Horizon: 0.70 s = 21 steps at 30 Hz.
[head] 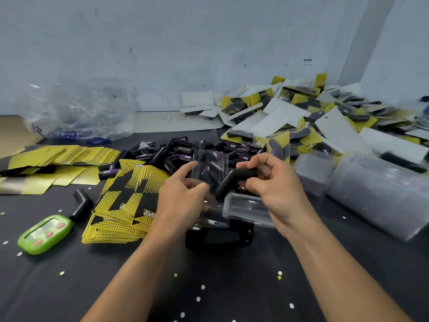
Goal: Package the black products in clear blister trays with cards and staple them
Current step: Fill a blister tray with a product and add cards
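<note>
The top yellow card (130, 194) reads "PROTAPER". Purple labels on the piled black products (185, 156) read "TAPER". A handwritten "4" stands on the white sheet (151, 123) behind.

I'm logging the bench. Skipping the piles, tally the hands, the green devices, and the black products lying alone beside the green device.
Hands: 2 (left hand, right hand)
Green device: 1
Lone black product: 1
Total: 4

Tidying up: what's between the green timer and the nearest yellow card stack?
Head view: one loose black product lies between the green timer and the card stack.
</note>
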Each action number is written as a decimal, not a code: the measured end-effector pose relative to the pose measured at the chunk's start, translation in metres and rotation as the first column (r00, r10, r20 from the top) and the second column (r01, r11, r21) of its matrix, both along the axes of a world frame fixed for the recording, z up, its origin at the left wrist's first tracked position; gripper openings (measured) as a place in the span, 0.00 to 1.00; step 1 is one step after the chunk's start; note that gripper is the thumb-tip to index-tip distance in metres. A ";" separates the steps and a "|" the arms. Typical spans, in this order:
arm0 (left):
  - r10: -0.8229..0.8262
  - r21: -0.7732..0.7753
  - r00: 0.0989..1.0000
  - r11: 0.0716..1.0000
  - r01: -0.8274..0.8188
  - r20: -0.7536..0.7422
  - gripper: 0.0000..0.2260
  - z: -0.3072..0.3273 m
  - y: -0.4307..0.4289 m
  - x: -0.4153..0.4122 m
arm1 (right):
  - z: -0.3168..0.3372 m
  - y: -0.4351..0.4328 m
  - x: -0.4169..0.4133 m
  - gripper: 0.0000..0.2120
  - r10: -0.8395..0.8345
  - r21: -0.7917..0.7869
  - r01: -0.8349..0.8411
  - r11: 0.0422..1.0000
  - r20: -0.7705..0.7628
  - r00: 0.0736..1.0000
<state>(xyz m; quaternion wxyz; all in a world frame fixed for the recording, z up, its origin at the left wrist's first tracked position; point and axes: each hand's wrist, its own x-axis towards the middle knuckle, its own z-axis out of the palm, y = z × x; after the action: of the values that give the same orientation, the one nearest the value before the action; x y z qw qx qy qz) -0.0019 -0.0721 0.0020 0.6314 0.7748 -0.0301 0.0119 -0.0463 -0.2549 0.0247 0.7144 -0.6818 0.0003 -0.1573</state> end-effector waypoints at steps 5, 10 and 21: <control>-0.120 -0.168 0.988 0.980 0.103 -0.093 0.37 0.008 -0.001 -0.004 | -0.007 0.002 -0.002 0.20 -0.016 -0.199 0.029 0.980 0.067 0.998; -0.352 -0.265 0.930 0.912 0.314 -0.107 0.33 0.017 0.001 -0.014 | 0.003 0.002 0.000 0.20 0.023 -0.443 0.036 0.896 0.128 0.992; -0.381 -0.129 0.925 0.917 0.378 0.002 0.21 0.016 0.004 -0.011 | 0.001 0.027 -0.003 0.17 -0.127 -0.761 0.253 0.597 0.222 0.967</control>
<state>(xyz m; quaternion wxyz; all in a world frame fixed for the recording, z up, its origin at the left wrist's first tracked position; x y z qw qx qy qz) -0.0132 -0.0683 0.0179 0.6700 0.7126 -0.1716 -0.1176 -0.0490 -0.2280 0.0256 0.3223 -0.9072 -0.0474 -0.2660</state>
